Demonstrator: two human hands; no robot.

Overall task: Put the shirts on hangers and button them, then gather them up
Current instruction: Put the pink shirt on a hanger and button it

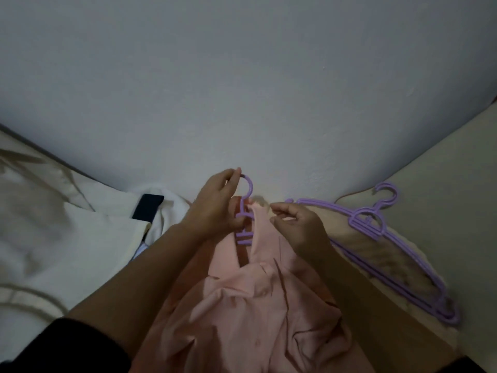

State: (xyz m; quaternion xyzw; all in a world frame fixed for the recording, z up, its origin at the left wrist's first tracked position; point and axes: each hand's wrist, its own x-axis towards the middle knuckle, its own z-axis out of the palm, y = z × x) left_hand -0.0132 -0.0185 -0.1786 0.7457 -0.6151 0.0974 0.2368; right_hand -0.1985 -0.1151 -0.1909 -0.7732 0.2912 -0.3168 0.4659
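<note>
Grey wall [242, 76] ahead | left hand [215, 208] fingers grip hanger [246, 208] | right hand [298, 227] pinches pink shirt [255, 305]

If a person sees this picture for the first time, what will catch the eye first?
Probably the two hands in the centre: the left hand holds a purple hanger by its hook, and the right hand pinches the collar of a pink shirt. On the right, spare purple hangers lie on a beige cushion.

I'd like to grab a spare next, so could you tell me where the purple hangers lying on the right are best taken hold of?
Take the spare hangers by their hooks, coming from above on the far side. The hooks stick out clear of the beige cloth, while the long arms lie flat against it.
</note>
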